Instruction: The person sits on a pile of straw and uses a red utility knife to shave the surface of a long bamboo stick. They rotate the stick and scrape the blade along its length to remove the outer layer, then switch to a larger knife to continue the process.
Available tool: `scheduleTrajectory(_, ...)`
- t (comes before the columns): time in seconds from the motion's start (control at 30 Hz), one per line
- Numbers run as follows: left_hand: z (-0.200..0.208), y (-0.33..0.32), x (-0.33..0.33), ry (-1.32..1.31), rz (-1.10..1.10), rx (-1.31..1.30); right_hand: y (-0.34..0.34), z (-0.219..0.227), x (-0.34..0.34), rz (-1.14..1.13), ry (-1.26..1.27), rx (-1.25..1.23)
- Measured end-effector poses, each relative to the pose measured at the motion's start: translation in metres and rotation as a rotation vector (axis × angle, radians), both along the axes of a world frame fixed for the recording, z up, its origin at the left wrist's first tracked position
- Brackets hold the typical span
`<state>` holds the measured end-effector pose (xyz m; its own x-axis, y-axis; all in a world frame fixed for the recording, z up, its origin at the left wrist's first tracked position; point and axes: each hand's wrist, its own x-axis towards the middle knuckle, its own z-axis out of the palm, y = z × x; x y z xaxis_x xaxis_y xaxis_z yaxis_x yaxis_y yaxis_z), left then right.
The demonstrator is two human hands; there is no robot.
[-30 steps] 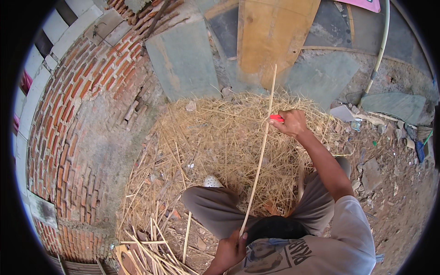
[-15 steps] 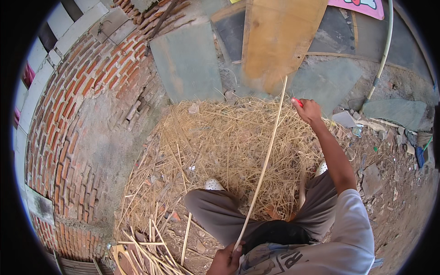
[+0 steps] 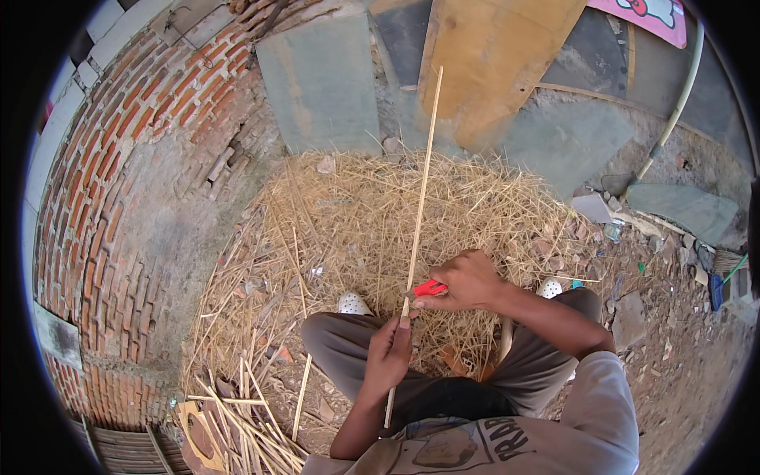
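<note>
A long, pale bamboo strip (image 3: 423, 194) rises from my lap and leans slightly right toward its far end. My left hand (image 3: 388, 354) is closed round its lower part, and the near end sticks out below the wrist. Just above that grip, my right hand (image 3: 469, 281) clasps a red-handled cutter knife (image 3: 430, 288). The knife's front end meets the strip close to my left fingertips; its blade is too small to make out clearly. Straw-like shavings (image 3: 356, 214) lie heaped under and beyond the strip.
Several split bamboo strips (image 3: 253, 427) are piled at the lower left, by a cut-out wooden board (image 3: 198, 435). A brick wall (image 3: 119, 253) runs along the left. Boards (image 3: 324, 87) lean at the back, and a pale pipe (image 3: 677, 103) stands at the right.
My right hand has come down and inward with the knife, from near the strip's far end to beside my left hand. My left hand has moved up, bringing the strip more upright.
</note>
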<state>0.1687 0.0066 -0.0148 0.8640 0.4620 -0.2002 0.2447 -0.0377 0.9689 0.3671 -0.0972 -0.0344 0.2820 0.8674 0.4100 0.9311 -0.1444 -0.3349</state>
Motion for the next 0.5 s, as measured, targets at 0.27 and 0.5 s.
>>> scheduleTrajectory(0.27, -0.007, -0.006, -0.003, -0.01, -0.004, 0.176, 0.005, -0.016, 0.019, -0.124, 0.001, 0.068)
scheduleTrajectory(0.5, -0.001, -0.006, -0.011, -0.081, 0.015, 0.373, 0.008, -0.022, -0.006, -0.014, -0.143, 0.193)
